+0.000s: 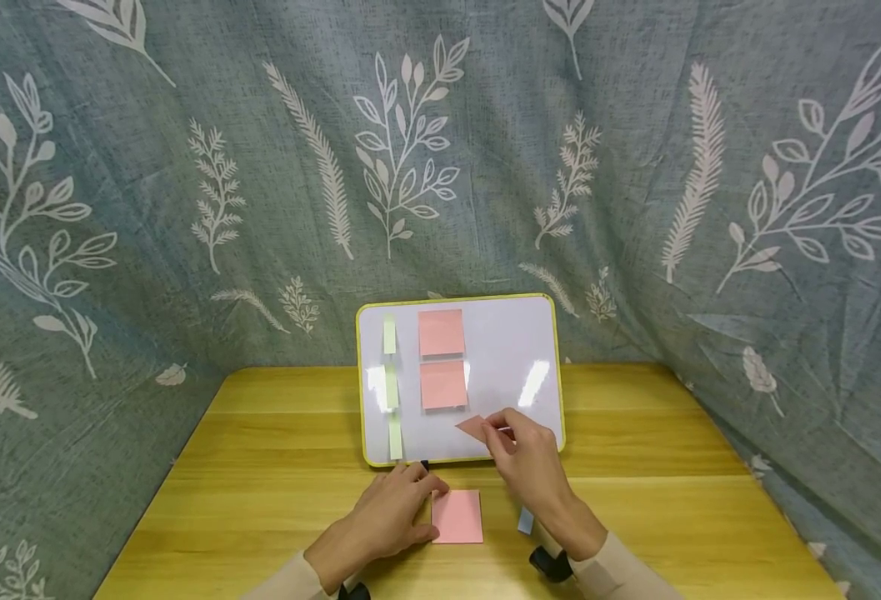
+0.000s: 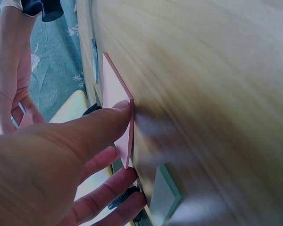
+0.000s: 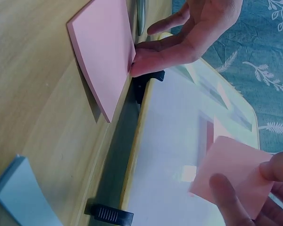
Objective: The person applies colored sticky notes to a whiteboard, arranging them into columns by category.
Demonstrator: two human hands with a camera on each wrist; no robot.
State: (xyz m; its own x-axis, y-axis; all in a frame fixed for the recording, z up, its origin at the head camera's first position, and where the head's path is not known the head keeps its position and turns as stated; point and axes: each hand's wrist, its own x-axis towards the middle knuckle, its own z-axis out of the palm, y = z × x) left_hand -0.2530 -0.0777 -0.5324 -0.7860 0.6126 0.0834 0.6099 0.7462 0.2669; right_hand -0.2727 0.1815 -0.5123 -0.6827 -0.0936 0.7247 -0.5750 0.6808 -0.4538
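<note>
My right hand [image 1: 528,458] pinches a loose pink sticky note [image 1: 472,428] between thumb and fingers, just in front of the lower part of the whiteboard [image 1: 511,342]. In the right wrist view this note [image 3: 233,172] is held tilted, apart from the two pink notes stuck on the board, an upper pink note [image 1: 441,332] and a lower pink note [image 1: 443,385]. On the table, my left hand [image 1: 395,512] holds the left side of a pink sticky note pad [image 1: 458,517]. Its thumb [image 2: 111,117] presses the near edge, with fingertips at the far corner.
Three pale green strips, among them the top strip [image 1: 389,334], run down the board's left side. Black clips [image 3: 112,215] support its lower edge. A small blue pad [image 1: 526,521] lies by my right wrist, a green pad [image 2: 164,195] by my left hand. Behind hangs a patterned curtain [image 1: 485,208].
</note>
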